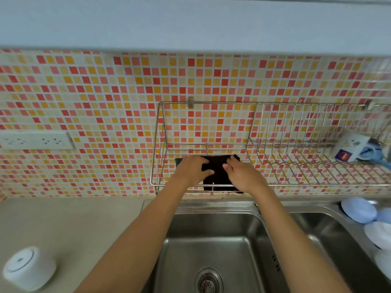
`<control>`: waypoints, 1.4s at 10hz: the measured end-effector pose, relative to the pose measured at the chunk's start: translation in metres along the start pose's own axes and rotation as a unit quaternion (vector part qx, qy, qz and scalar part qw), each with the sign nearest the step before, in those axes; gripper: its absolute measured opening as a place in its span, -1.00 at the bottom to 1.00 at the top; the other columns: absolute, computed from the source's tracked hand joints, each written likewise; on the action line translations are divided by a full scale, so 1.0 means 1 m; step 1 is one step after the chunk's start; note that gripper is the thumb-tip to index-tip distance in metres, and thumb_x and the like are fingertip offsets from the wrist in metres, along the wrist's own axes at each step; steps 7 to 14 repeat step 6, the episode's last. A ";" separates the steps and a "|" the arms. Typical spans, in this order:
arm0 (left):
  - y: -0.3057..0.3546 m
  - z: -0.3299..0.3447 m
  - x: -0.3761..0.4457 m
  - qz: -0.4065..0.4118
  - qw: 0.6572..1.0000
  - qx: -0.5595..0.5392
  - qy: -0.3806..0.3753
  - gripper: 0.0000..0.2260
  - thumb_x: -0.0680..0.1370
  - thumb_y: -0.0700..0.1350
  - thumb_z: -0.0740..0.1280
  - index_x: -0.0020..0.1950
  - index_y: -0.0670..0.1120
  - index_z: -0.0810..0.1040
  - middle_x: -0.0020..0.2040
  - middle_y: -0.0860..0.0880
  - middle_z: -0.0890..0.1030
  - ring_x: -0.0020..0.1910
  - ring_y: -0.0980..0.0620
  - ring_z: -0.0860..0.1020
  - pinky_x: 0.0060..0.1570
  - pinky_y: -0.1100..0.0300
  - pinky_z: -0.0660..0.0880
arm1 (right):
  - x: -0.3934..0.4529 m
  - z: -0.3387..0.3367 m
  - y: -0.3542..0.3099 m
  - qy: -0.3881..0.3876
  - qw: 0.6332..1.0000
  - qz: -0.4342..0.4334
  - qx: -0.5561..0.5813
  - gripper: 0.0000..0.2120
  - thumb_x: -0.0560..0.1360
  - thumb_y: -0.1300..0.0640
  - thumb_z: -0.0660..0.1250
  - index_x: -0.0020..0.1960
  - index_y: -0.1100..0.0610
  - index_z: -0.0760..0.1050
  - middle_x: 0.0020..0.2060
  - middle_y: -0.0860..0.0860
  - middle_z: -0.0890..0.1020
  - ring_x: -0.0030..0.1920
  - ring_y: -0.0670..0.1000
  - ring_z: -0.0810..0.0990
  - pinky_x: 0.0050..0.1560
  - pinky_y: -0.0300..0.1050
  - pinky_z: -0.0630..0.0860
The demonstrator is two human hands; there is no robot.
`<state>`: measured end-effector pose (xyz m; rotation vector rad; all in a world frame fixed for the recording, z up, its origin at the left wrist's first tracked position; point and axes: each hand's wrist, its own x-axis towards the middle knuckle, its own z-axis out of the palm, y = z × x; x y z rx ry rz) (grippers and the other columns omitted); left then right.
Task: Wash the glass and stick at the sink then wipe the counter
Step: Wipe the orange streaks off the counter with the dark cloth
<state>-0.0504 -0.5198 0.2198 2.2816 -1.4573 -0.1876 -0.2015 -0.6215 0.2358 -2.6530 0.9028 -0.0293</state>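
one dark square cloth [215, 172]

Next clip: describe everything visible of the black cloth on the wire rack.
The black cloth is a dark, flat, roughly rectangular piece that looks like soft fabric. It lies spread on the left section of the wall-mounted wire rack above the sink, its front edge hanging over the rack's front rail. The left hand and right hand rest on it from either side. A green edge shows beside its left corner.

Wire rack [264, 144] walls crowd the shelf; sink basin [211, 240] lies open below, bowls [359, 210] crowd its right rim
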 end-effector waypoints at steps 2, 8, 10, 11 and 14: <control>0.004 -0.006 -0.017 -0.025 0.999 0.021 0.039 -0.59 0.64 0.11 0.09 0.16 -0.12 0.61 0.12 -0.12 0.64 0.16 -0.11 0.55 0.20 -0.01 0.46 | 0.006 0.007 0.004 -0.004 0.999 0.041 0.012 -0.47 0.63 -0.13 -0.08 0.40 0.16 0.35 0.39 0.12 0.41 0.37 0.18 0.38 0.35 0.09 0.30; 0.001 0.012 -0.117 -0.030 0.974 0.201 0.095 -0.44 0.59 0.18 -0.29 0.52 -0.04 -0.30 0.57 -0.01 -0.23 0.51 -0.03 -0.33 0.43 0.02 -0.39 | -0.058 0.051 -0.008 0.252 0.963 0.020 -0.098 -0.33 0.59 -0.16 -0.34 0.50 0.17 0.18 0.50 0.03 0.22 0.52 0.00 0.09 0.50 0.15 -0.03; 0.001 0.012 -0.117 -0.030 0.974 0.201 0.095 -0.44 0.59 0.18 -0.29 0.52 -0.04 -0.30 0.57 -0.01 -0.23 0.51 -0.03 -0.33 0.43 0.02 -0.39 | -0.058 0.051 -0.008 0.252 0.963 0.020 -0.098 -0.33 0.59 -0.16 -0.34 0.50 0.17 0.18 0.50 0.03 0.22 0.52 0.00 0.09 0.50 0.15 -0.03; 0.001 0.012 -0.117 -0.030 0.974 0.201 0.095 -0.44 0.59 0.18 -0.29 0.52 -0.04 -0.30 0.57 -0.01 -0.23 0.51 -0.03 -0.33 0.43 0.02 -0.39 | -0.058 0.051 -0.008 0.252 0.963 0.020 -0.098 -0.33 0.59 -0.16 -0.34 0.50 0.17 0.18 0.50 0.03 0.22 0.52 0.00 0.09 0.50 0.15 -0.03; 0.001 0.012 -0.117 -0.030 0.974 0.201 0.095 -0.44 0.59 0.18 -0.29 0.52 -0.04 -0.30 0.57 -0.01 -0.23 0.51 -0.03 -0.33 0.43 0.02 -0.39 | -0.058 0.051 -0.008 0.252 0.963 0.020 -0.098 -0.33 0.59 -0.16 -0.34 0.50 0.17 0.18 0.50 0.03 0.22 0.52 0.00 0.09 0.50 0.15 -0.03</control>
